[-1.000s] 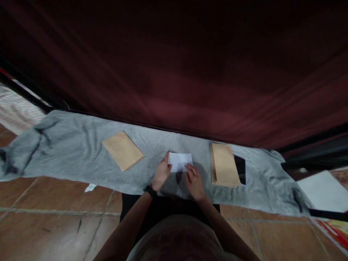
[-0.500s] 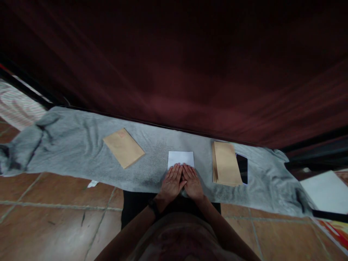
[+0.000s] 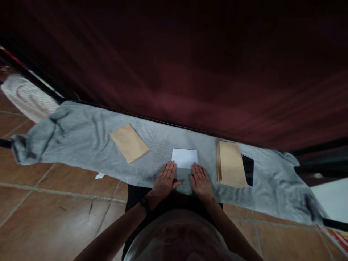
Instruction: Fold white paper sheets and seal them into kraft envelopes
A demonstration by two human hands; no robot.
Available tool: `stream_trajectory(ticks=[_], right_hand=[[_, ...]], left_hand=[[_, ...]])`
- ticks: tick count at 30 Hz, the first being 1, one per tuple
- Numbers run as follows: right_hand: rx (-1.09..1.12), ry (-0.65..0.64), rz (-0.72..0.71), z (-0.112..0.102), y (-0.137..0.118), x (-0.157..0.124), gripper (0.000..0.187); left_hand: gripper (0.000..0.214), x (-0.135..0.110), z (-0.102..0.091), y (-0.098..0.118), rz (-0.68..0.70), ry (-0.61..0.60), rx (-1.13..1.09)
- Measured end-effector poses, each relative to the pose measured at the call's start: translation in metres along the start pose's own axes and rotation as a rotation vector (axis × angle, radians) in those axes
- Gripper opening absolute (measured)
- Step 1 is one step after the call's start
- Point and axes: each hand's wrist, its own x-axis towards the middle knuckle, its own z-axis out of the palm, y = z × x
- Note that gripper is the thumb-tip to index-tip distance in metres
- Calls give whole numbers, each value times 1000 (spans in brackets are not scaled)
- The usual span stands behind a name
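Observation:
A white folded paper (image 3: 185, 157) lies flat on the grey cloth (image 3: 160, 139) in front of me. My left hand (image 3: 164, 180) rests palm down at its lower left corner, fingers stretched out and thumb pointing inward. At the lower right corner my right hand (image 3: 201, 183) lies flat too, fingertips at the paper's edge. Neither hand grips anything. To the right is a stack of brown envelopes (image 3: 232, 163), its edges slightly fanned on the left. Over on the left lies another brown envelope (image 3: 129, 143), turned at an angle, with a faint reddish mark near its top.
A dark-screened phone (image 3: 248, 170) lies partly under the envelope stack's right side. A dark red curtain (image 3: 185, 83) rises along the cloth's far edge. Below the cloth is a tiled floor (image 3: 67, 214) with a white scrap (image 3: 99, 175). Striped fabric (image 3: 31, 98) hangs at far left.
My hands have moved apart, from together on the paper's lower part to its two lower corners. More of the white paper now shows. The view has shifted slightly.

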Motion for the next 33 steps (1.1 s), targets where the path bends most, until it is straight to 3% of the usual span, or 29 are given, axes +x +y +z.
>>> stream_trajectory(ticks=[10,17,21,25,29,33], right_hand=[[-31,29,-9,-3,11,-12,56],[-31,-25,13,-6,8,-11,53],[-44,-42,11,-8,6,-11,52],[-46,-34,-1,-9,6,-10,53],[-32,-28,-13,-9,9,-10,53],[23,35,23,-5,12,0,53]], left_hand=[[81,-2,-14,-10,39,-110,21],[79,4,-17,-18,137,-73,-52],[74,17,-18,-8,218,-25,-99],[66,31,-5,10,249,7,-154],[65,39,10,20,239,9,-165],[59,47,10,21,176,-17,-154]])
